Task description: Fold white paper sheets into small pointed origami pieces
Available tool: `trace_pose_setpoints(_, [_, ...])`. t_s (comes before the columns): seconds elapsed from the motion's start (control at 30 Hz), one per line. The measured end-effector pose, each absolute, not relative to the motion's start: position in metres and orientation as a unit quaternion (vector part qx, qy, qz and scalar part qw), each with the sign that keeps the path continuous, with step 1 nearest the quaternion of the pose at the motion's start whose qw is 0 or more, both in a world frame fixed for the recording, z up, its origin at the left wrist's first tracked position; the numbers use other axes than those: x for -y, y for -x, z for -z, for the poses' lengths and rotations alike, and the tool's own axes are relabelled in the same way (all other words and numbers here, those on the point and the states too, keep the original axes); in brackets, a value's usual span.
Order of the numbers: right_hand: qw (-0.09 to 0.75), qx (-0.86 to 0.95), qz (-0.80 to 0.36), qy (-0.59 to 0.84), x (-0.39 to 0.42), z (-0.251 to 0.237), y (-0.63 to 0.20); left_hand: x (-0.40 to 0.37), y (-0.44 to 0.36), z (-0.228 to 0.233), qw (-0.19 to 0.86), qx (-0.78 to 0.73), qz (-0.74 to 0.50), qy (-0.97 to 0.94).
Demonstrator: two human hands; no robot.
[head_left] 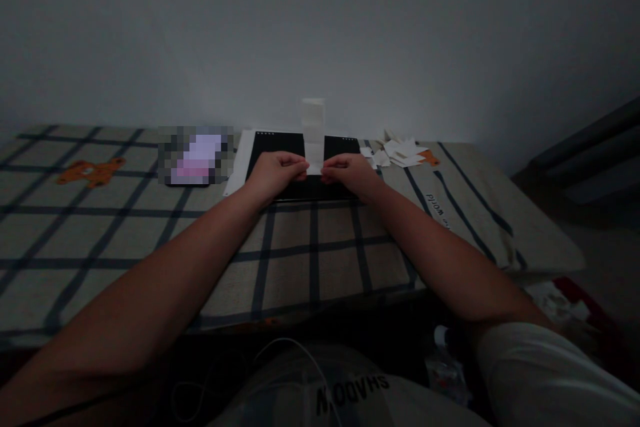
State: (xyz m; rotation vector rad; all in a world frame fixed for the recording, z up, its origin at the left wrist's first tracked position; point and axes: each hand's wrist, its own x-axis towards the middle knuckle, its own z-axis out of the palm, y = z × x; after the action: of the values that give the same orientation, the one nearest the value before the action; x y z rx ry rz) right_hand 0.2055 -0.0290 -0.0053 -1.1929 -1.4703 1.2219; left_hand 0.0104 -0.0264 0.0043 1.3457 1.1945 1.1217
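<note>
A narrow white paper strip [314, 133] with crosswise creases stands up between my hands, its upper end rising against the wall. My left hand [281, 170] pinches the strip's lower left edge with closed fingers. On the opposite edge, my right hand [350, 170] holds it in a similar pinch. Both hands are over a black flat board or pad [280, 142], which lies on a white sheet [243, 157]. Just right of the board sits a pile of folded white paper pieces [403, 152].
A checked cloth [210, 240] covers the table against a grey wall [320, 27]. A phone [197, 159], partly pixelated, lies to the left, near an orange printed figure [91, 172]. Below the table edge are a clear plastic bottle [445, 370] and a white cable [300, 347].
</note>
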Motion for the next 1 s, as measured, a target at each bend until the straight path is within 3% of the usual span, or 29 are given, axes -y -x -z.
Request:
trace_pose_setpoints(0.27, [0.463, 0.551, -0.515, 0.466, 0.0247, 0.0072, -0.2081, 0.0335, -0.0105, -0.0140, 0.492, -0.513, -0.376, -0.595])
trace_pose_setpoints(0.63, [0.410, 0.573, -0.532, 0.470, 0.0295, 0.0018, -0.2095, 0.0247, -0.0053, -0.0052, 0.497, -0.471, -0.448, -0.575])
trace_pose_setpoints(0.8, [0.450, 0.567, -0.519, 0.455, 0.0264, 0.0058, -0.2100, 0.0258, -0.0056, -0.0058, 0.476, -0.478, -0.438, -0.595])
trace_pose_setpoints(1.0, [0.448, 0.571, -0.527, 0.442, 0.0230, 0.0074, -0.2133, 0.0269, -0.0071, -0.0053, 0.528, -0.451, -0.418, -0.586])
